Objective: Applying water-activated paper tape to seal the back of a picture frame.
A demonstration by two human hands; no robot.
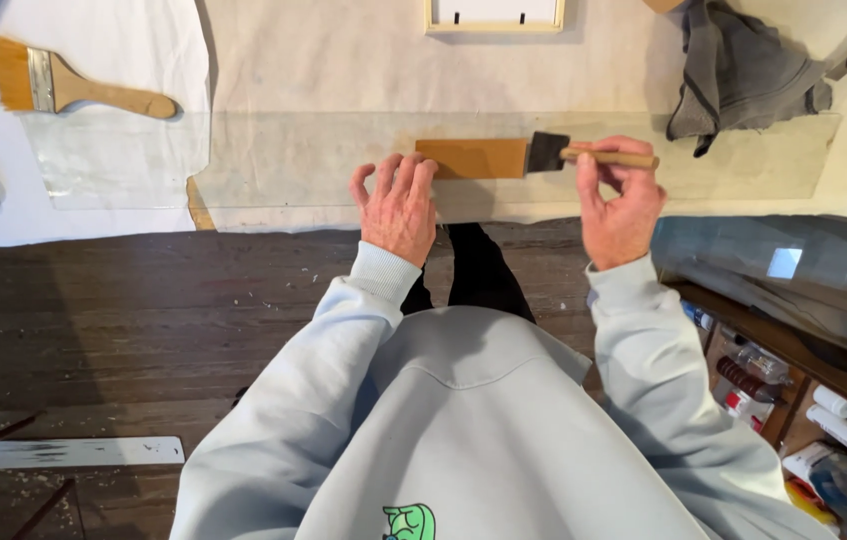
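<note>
We see a flat, rectangular piece of brown wood [470, 158] lying on a sheet of clear plastic film [743, 160] spread over the pale cloth-covered bench [343, 60]. Our left hand [399, 205] rests with fingers spread and open, fingertips pressing the near left end of the wood. Our right hand [621, 205] is closed in a pinch around the round wooden handle of a black foam brush [583, 154], whose wedge-shaped head touches the right end of the wood.

Off to the far left lies a wide bristle paintbrush with a light wooden handle and metal ferrule [73, 88], well apart from the work. A crumpled grey rag [743, 70] sits at the upper right, just beyond the film. The lower edge of a pale wooden frame [493, 18] shows at the top. Below the bench, dark worn floorboards [93, 320] are speckled with shavings, and a shelf [803, 380] at the right holds tubes and bottles. Nothing lies between our hands and the wood.
</note>
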